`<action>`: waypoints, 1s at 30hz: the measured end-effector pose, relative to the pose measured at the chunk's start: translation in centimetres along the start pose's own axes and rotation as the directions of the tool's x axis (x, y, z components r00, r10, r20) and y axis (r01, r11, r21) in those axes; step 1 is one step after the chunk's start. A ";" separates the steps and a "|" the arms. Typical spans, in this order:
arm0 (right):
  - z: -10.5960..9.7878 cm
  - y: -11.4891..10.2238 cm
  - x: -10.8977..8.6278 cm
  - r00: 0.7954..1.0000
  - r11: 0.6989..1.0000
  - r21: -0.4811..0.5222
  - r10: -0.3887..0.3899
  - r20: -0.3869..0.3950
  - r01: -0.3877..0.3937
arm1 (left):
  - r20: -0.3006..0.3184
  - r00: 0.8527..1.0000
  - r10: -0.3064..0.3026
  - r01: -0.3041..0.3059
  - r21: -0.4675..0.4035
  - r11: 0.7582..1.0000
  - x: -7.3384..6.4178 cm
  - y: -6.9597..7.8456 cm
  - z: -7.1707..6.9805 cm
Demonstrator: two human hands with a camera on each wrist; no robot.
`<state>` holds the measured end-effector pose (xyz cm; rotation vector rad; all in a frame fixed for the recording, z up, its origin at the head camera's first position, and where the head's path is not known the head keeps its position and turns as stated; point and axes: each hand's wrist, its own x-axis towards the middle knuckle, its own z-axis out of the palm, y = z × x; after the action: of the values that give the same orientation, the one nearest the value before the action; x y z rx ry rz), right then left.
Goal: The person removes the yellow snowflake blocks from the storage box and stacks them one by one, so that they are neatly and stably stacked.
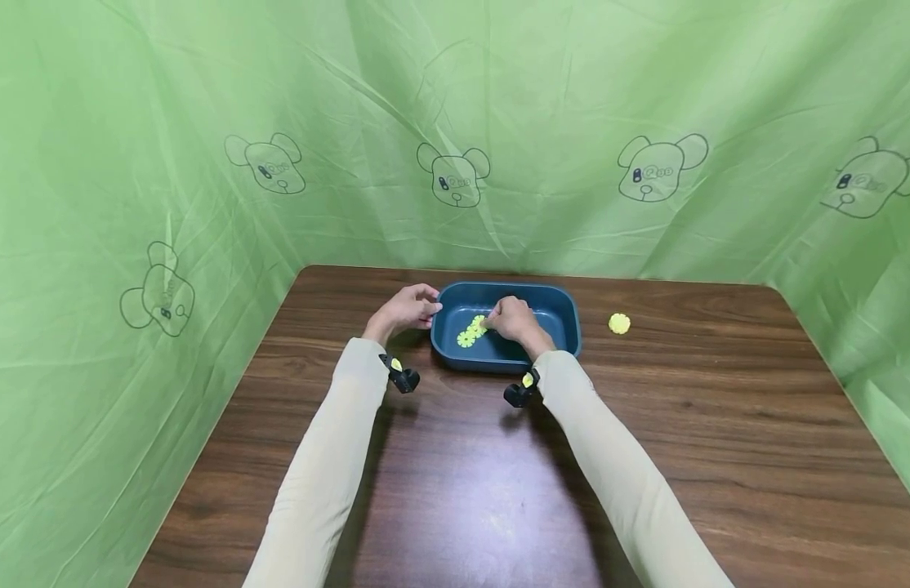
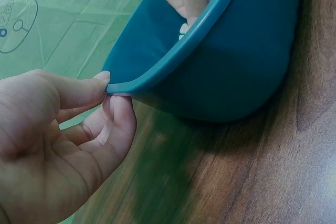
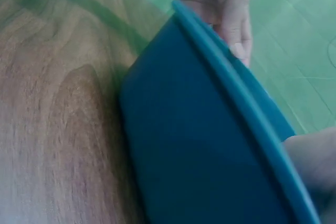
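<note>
Near the frame's centre, my right grip (image 1: 512, 320) touches the yellow pieces (image 1: 466, 339); whether it pinches one I cannot tell. Their row slants away toward lower left, inside the blue basin (image 1: 558, 318) whose left rim my left grip (image 1: 411, 308) pinches. Lettering on the green curtain (image 1: 550, 220) is illegible.

In front of you is the table (image 1: 455, 465), with the curtain (image 1: 543, 233) behind it and along its left and right. The tub (image 1: 477, 365) stands on the table, near the far edge. Your left hand (image 1: 408, 309) is at the tub's left rim. Your right hand (image 1: 517, 320) is inside, just right of the discs (image 1: 466, 339). A lone disc (image 1: 620, 323) lies right of the tub.
</note>
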<state>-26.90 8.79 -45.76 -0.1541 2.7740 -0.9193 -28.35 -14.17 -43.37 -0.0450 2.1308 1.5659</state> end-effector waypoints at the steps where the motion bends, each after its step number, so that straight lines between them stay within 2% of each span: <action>1: -0.1 0.2 -0.1 1.000 1.000 0.025 -0.001 0.005 0.001 | 0.000 1.000 -0.001 0.001 -0.003 1.000 0.0 0.0 0.0; 10: -1.6 0.7 -1.3 0.998 0.971 0.234 0.038 0.042 -0.047 | 0.002 1.000 0.001 -0.001 0.010 1.000 0.2 0.0 -0.1; 15: -2.5 0.9 -2.1 0.999 0.961 0.274 0.039 0.037 -0.048 | 0.000 1.000 -0.006 0.006 0.017 1.000 0.2 0.0 0.0; 21: -3.6 1.4 -2.8 1.000 0.955 0.295 0.031 -0.005 -0.028 | 0.002 1.000 -0.009 0.009 0.007 1.000 0.1 0.0 0.0; 30: -5.3 1.8 -3.9 0.997 0.930 0.366 0.061 -0.044 -0.041 | 0.006 1.000 -0.006 0.006 0.013 1.000 0.0 0.1 0.0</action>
<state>-24.40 13.95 -42.01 0.0039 2.5799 -1.4224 -28.39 -14.18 -43.30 -0.0424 2.1344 1.5471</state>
